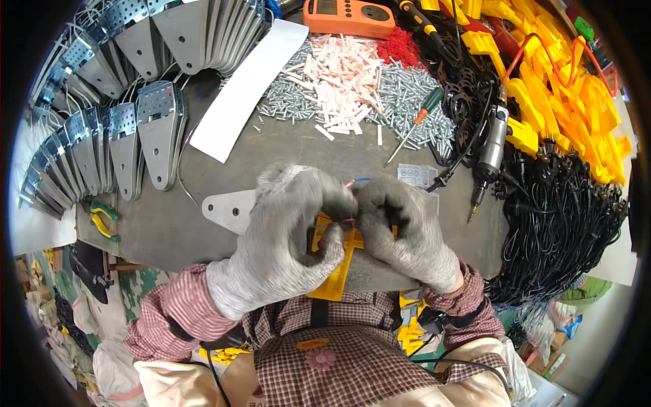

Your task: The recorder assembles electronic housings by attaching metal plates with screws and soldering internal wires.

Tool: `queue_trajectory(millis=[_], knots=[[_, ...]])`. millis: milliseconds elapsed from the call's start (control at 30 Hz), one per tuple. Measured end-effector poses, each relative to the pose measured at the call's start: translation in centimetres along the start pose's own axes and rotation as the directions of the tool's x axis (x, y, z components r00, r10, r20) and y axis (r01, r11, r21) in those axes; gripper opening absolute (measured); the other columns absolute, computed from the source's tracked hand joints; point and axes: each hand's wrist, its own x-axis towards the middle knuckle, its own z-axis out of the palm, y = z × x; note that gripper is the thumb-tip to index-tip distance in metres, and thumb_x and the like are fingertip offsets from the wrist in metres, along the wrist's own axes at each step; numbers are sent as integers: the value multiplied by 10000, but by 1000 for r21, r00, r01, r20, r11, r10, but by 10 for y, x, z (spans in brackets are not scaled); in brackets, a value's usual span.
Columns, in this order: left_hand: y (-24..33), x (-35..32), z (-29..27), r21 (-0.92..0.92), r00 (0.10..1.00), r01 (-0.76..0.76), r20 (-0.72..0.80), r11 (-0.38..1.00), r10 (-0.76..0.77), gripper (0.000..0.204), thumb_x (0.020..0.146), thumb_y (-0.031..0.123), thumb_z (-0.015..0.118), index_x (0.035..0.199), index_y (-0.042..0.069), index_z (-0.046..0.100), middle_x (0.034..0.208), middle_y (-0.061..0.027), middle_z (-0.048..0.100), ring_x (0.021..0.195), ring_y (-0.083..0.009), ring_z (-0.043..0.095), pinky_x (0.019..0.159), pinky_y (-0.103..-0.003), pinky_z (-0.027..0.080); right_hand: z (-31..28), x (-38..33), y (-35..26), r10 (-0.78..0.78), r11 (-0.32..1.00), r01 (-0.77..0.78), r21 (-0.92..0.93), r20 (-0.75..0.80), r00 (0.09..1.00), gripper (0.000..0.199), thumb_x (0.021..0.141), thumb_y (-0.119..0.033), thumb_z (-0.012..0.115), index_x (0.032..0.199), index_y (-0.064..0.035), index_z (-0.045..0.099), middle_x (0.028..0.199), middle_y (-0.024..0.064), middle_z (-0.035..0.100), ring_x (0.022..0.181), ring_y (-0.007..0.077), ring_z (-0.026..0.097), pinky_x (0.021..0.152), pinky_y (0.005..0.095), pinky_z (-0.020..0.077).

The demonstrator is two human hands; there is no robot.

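Note:
My gloved left hand (281,237) and gloved right hand (403,230) meet at the fingertips over the near part of the bench. Both are closed in a pinch, with a thin reddish wire (349,184) and a blue wire (361,180) showing between them. The fingers hide most of these wires, and the left hand is slightly blurred. Directly beneath my hands lies a yellow plastic part (333,279), partly covered. A grey metal plate (226,210) with holes sticks out on the far left side of my left hand.
Grey brackets (159,146) stand in rows at left, near yellow-green pliers (104,220). Beyond my hands are screws (407,95), pale sleeves (342,74), a white strip (251,88), a screwdriver (424,114) and an orange meter (349,17). Rightward lie a power driver (491,149), black cables (556,224) and yellow parts (556,88).

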Motion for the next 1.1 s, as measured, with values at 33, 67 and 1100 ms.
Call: queue_trajectory(millis=[33,67,1100], knots=[[2,-1,0,-252,987,159,13,954,-161,343,754,-42,676,1071,60,598,946,-63,622,955,-241,645,944,-376,482,3,0,0,-87,993,84,-88,-33,996,311,823,-82,701,1132,-53,677,870,125,658,744,254,674,651,346,530],[6,0,2,-484,949,300,64,822,-309,352,760,-45,680,1085,48,584,952,-74,620,941,-238,647,928,-346,489,6,0,1,-176,971,163,-176,-59,983,317,816,-85,708,1130,-49,676,871,123,656,741,257,671,652,346,530],[0,-3,10,610,971,-209,39,765,234,288,743,84,756,1015,168,712,1068,-27,663,1100,-208,591,1069,-499,353,-2,6,-7,41,975,-25,-221,67,997,341,799,-116,720,1126,-59,638,915,169,666,849,382,667,697,447,544]])
